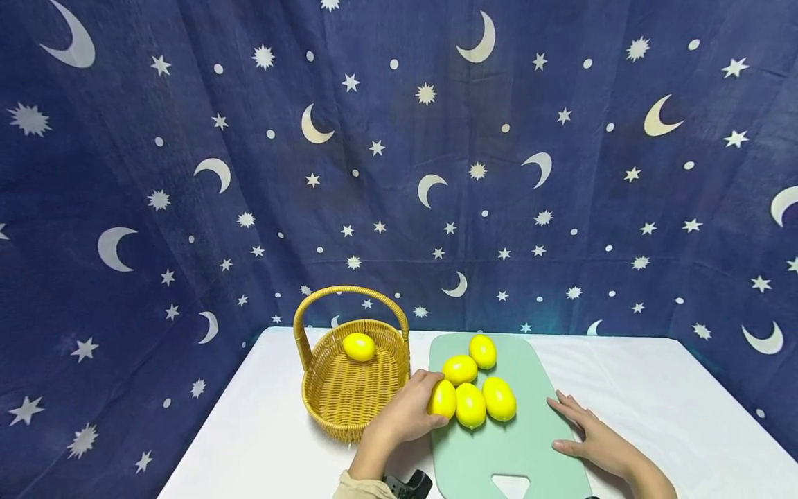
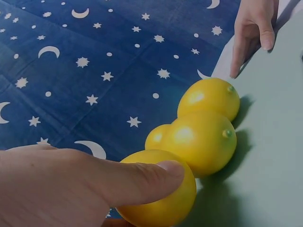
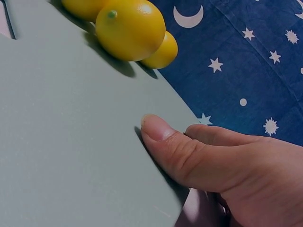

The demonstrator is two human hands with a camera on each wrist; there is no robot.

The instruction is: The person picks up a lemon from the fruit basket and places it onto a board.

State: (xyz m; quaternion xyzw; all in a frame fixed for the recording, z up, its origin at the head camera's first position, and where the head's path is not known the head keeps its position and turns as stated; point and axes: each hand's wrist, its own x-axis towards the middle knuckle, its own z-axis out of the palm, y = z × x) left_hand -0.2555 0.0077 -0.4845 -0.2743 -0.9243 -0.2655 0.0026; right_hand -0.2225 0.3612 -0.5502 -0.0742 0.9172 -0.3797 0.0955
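In the head view my left hand (image 1: 408, 409) grips the leftmost lemon (image 1: 443, 400) on the pale green cutting board (image 1: 499, 461). The left wrist view has my thumb (image 2: 156, 182) laid across that lemon, its far side hidden. Several other yellow lemons sit close by on the board, among them a front one (image 1: 470, 405) and a right one (image 1: 500, 399). At the board's right edge rests my right hand (image 1: 592, 436), fingers fairly straight and holding no lemon. Its thumb (image 3: 165, 142) lies over the board's edge in the right wrist view.
A yellow woven basket (image 1: 315, 409) with a tall arched handle stands left of the board, one lemon (image 1: 359, 346) inside it. Both stand on a white table (image 1: 249, 423). Behind hangs a blue cloth (image 1: 386, 187) with moons and stars. The board has a cut-out near its front.
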